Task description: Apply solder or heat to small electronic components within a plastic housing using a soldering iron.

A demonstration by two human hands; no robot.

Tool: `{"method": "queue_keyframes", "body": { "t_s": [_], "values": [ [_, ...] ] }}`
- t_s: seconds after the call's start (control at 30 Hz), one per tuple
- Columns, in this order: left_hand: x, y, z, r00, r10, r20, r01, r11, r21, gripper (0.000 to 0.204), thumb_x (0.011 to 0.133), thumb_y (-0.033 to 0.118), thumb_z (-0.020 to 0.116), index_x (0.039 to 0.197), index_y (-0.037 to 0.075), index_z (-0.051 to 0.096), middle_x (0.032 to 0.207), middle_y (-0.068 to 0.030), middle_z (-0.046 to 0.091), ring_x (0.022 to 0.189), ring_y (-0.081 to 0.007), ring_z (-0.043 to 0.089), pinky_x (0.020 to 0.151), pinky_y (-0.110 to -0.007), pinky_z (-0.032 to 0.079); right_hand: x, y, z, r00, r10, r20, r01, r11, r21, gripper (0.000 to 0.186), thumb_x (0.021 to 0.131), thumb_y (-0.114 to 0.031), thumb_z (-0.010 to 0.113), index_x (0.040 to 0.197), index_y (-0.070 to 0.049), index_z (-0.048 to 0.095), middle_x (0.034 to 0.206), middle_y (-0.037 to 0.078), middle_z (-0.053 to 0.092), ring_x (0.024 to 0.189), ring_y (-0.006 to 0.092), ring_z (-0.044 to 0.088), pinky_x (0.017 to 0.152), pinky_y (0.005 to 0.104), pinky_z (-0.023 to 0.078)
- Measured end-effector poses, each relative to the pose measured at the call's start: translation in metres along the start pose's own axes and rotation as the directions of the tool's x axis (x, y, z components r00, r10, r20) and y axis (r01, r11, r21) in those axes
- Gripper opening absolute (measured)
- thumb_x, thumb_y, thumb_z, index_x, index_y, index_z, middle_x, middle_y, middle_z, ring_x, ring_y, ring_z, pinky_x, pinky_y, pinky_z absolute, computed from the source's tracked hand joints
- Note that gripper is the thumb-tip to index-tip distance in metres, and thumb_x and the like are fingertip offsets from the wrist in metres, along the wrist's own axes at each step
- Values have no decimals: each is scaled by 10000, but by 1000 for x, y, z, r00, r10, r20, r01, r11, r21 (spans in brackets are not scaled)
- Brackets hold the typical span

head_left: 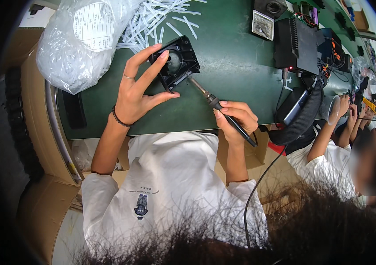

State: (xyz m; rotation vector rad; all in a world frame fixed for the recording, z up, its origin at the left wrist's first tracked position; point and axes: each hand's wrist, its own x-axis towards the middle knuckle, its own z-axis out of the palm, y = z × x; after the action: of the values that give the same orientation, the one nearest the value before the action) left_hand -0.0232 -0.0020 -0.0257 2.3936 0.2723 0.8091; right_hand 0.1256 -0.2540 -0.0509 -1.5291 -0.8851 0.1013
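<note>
Over the green worktop, my left hand [139, 86] grips a black plastic housing [184, 56] by its left side, fingers over the top and thumb at the lower corner. A round opening shows in the housing, and a pale strip lies along its lower edge. My right hand [237, 118] is closed around the handle of a soldering iron [216, 102], held like a pen. The iron's metal tip points up and left, at the housing's lower right edge near the strip. Whether the tip touches is too small to tell.
Many thin translucent sticks [152, 20] lie loose beside a large clear plastic bag [75, 48]. A small metal tray [263, 25] and a black box-shaped unit [296, 46] with cables stand at the right. Cardboard [42, 110] borders the left. Farther right, another person's hands [345, 108] are at the table.
</note>
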Motion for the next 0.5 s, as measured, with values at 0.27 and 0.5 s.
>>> {"method": "queue_keyframes", "body": {
  "t_s": [0.27, 0.5],
  "values": [
    [0, -1, 1, 1000, -2, -12, 1, 1000, -19, 960, 631, 287, 1004, 1485, 49, 638, 1525, -194, 559, 1348, -350, 609, 1115, -456, 545, 2, -1, 1, 999, -40, -1, 40, 999, -35, 223, 744, 79, 886, 909, -14, 767, 990, 156, 804, 811, 193, 779, 683, 281, 619],
    [1, 0, 1, 1000, 6, -14, -7, 1000, -14, 969, 629, 286, 1004, 1492, 47, 633, 1524, -191, 559, 1355, -352, 603, 1118, -457, 541, 1, -1, -1, 999, -46, -1, 45, 998, -35, 222, 741, 91, 871, 916, -3, 771, 999, 162, 804, 839, 214, 786, 730, 304, 636]
  ]
}}
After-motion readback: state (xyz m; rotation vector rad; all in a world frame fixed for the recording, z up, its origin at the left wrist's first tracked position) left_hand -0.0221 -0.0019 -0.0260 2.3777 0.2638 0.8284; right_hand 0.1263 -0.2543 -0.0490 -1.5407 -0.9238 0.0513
